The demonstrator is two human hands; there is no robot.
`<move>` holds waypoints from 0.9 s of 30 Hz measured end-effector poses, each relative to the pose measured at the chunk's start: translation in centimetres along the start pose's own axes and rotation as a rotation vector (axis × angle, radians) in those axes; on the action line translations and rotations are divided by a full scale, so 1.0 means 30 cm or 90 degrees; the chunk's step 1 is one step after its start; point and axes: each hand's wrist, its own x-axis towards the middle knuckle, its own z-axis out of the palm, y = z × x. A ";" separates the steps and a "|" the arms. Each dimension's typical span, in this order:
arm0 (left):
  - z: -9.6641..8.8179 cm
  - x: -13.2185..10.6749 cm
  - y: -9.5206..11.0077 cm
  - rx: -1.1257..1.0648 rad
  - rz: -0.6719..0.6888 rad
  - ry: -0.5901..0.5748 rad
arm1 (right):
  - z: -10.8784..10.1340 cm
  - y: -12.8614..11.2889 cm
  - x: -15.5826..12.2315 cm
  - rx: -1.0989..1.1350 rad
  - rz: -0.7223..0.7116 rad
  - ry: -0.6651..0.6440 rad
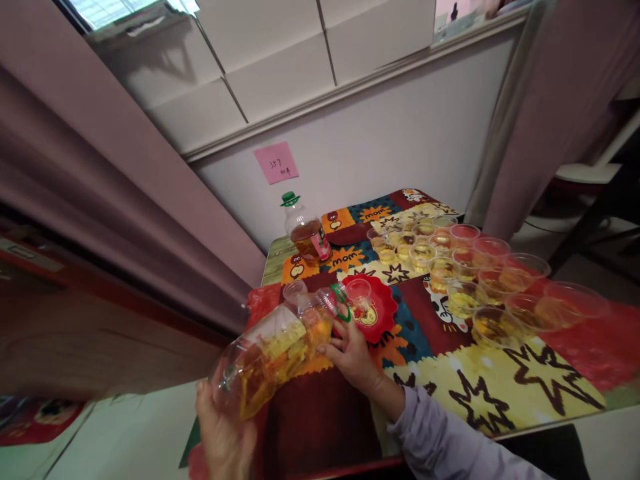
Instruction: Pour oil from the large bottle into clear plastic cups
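Note:
A large clear plastic bottle [273, 360] with yellow liquid lies tilted in the air, its neck toward the right. My left hand [225, 427] is closed round its base, at the lower left. With thumb and fingers, my right hand [353, 357] grips the bottle near its neck. A green ring [341, 303] shows at the bottle's mouth, beside a clear plastic cup [359, 289] on a red scalloped plate [385, 310]. Whether liquid is flowing into this cup I cannot tell. Another clear cup [295, 291] shows just behind the bottle.
Several clear cups of yellow liquid [423, 253] stand in rows at the right on a patterned tablecloth [320, 407]. A second bottle [311, 237] with amber liquid and a green hat-shaped cap stands at the back. Red plastic [595, 347] lies at the right edge.

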 end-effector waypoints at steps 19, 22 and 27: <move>0.051 0.017 0.012 0.006 0.014 -0.028 | 0.003 -0.046 0.019 0.028 -0.013 -0.014; 0.060 0.009 0.019 0.005 0.013 -0.032 | 0.003 -0.049 0.019 0.033 -0.015 -0.011; 0.073 0.002 0.033 -0.011 0.009 -0.024 | 0.002 -0.046 0.021 0.029 -0.004 -0.002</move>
